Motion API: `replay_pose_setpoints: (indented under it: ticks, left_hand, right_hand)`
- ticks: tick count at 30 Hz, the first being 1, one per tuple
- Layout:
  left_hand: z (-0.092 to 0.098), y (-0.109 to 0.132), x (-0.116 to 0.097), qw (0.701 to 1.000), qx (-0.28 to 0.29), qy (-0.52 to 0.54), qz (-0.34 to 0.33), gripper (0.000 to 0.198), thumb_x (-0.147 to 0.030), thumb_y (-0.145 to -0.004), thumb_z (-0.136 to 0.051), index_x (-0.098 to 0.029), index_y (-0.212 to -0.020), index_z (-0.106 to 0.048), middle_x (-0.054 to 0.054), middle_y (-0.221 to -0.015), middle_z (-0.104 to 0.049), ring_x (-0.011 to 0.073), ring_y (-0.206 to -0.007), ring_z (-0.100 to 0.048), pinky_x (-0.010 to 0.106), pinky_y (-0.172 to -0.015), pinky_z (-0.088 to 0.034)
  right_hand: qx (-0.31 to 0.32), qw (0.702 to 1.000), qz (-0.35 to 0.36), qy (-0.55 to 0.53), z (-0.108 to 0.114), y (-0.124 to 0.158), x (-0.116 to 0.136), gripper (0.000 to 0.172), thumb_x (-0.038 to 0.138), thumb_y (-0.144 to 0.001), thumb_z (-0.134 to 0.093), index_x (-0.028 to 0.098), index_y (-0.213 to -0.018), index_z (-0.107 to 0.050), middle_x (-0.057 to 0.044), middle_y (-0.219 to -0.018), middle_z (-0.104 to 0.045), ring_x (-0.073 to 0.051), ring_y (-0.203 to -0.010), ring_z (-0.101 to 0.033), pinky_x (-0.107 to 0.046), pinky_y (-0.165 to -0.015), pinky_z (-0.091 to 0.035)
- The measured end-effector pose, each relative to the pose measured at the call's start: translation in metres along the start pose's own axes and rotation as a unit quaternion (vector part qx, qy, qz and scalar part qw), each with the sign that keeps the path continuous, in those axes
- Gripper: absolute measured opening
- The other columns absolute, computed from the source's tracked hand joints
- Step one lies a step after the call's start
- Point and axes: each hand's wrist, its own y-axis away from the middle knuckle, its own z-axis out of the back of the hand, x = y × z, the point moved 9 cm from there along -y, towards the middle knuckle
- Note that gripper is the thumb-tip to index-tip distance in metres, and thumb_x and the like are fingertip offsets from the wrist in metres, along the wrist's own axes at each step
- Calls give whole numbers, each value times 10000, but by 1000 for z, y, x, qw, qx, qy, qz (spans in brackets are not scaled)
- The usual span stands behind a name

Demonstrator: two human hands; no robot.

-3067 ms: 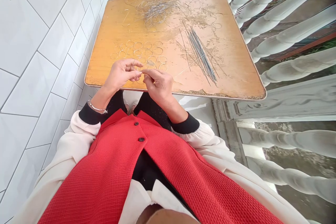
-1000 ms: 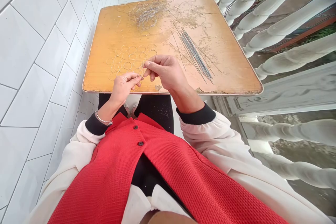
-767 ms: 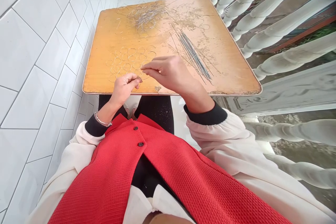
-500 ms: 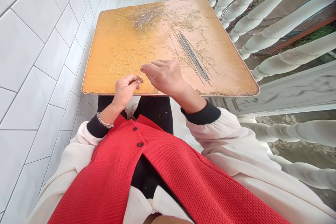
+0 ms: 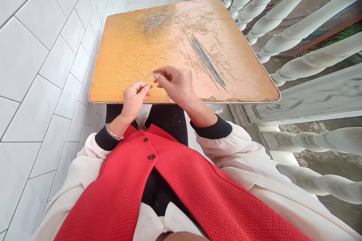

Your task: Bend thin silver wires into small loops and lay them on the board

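Over the table's near edge, my left hand (image 5: 135,97) is closed, thumb and fingertips pinched on a thin wire. My right hand (image 5: 175,83) sits just right of it, thumb and forefinger pinching the same fine wire, as far as I can make out. The wire is so thin that its shape between the fingers is unclear. Right behind my hands lie several small wire rings (image 5: 136,74) in loose rows. A bundle of straight grey wires (image 5: 207,61) lies slantwise to the right of my right hand.
Farther back on the worn wooden table (image 5: 106,51) is a tangled heap of wire (image 5: 156,20), with loose strands around it. A white tiled wall (image 5: 31,60) runs along the left. White balusters (image 5: 283,41) line the right side.
My right hand has turned at the wrist, so its thumb and fingertips now show. My left hand has barely moved, still pinching. The rings and the bundle lie as before.
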Motion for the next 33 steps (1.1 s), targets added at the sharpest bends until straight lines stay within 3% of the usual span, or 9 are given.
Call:
replay_pose_setpoints:
  ticks: [5,9,14,17,21,25,33]
  left_hand:
    - [-3,2,3,1000,6,-18,0,138,-188,-872,-674,-189,-735,-688,-45,-593,-594,54,-516,-480,187,-516,-400]
    - [-4,1,6,1000,8,2,6,187,-201,-880,-681,-188,-694,-680,-40,-599,-598,49,-512,-463,187,-515,-393]
    - [-2,-3,7,999,-16,22,24,156,-252,-899,-694,-184,-759,-706,-39,-610,-612,43,-520,-484,179,-541,-418]
    - [-4,-4,5,999,-8,30,26,137,-291,-900,-705,-181,-819,-722,-35,-633,-639,47,-547,-541,188,-588,-460]
    - [-7,0,3,998,26,46,42,154,-331,-907,-700,-188,-951,-738,1,-762,-722,75,-651,-641,211,-668,-512]
    - [0,5,2,997,17,40,56,145,-328,-923,-679,-202,-989,-710,27,-911,-756,98,-792,-696,206,-702,-531]
    - [-2,7,11,996,35,42,75,164,-339,-916,-685,-181,-877,-669,7,-814,-742,107,-736,-722,198,-634,-537]
  right_hand:
    - [-22,992,65,103,-4,5,7,182,388,-923,-624,253,-846,-718,-49,-787,-716,-220,-828,-685,-343,-747,-546]
    - [-24,993,55,99,-8,5,4,141,336,-921,-625,242,-865,-715,-60,-824,-723,-225,-873,-687,-326,-734,-536]
    - [-4,996,-46,-79,-8,1,-10,311,537,-891,-682,236,-970,-694,-9,-751,-702,-131,-638,-643,-246,-583,-513]
    - [19,988,-86,-125,-12,3,-14,402,605,-834,-719,207,-874,-692,1,-700,-688,-95,-542,-591,-219,-516,-494]
    - [0,990,-73,-119,-8,4,-12,397,545,-786,-792,188,-676,-657,7,-632,-660,-83,-512,-559,-212,-497,-498]
    - [-5,986,-96,-137,-6,3,-13,338,485,-825,-777,185,-703,-680,-4,-634,-678,-86,-501,-563,-218,-491,-509]
    - [37,969,-156,-186,-14,2,-29,273,391,-843,-779,168,-724,-676,3,-605,-665,-65,-444,-544,-188,-434,-441]
